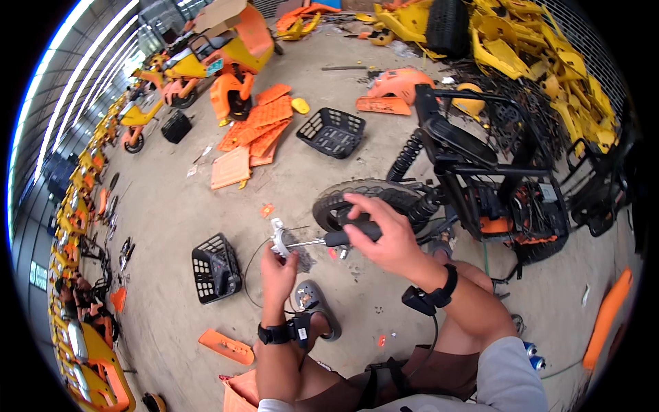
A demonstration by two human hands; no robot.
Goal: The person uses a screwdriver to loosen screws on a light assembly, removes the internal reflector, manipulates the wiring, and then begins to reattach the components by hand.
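My left hand (277, 280) pinches a small silvery round metal part (279, 242) between thumb and fingers, above the floor. A thin dark cable loops down beside that part. In my right hand (392, 242) is a screwdriver (337, 238) with a black handle, its shaft pointing left. The tip meets or nearly meets the metal part; exact contact is too small to tell. The right index finger is raised off the handle, and the palm hides the handle's end. Just beyond my right hand lies the rear wheel (364, 196) of a stripped black scooter frame (449, 161).
Black plastic baskets (217, 269) stand left and ahead (331, 132). Orange panels (257, 130) are stacked on the concrete floor. Yellow body parts (542, 62) are heaped at the far right. Scooters (185, 69) line the left side. Spray cans (534, 357) sit by my right leg.
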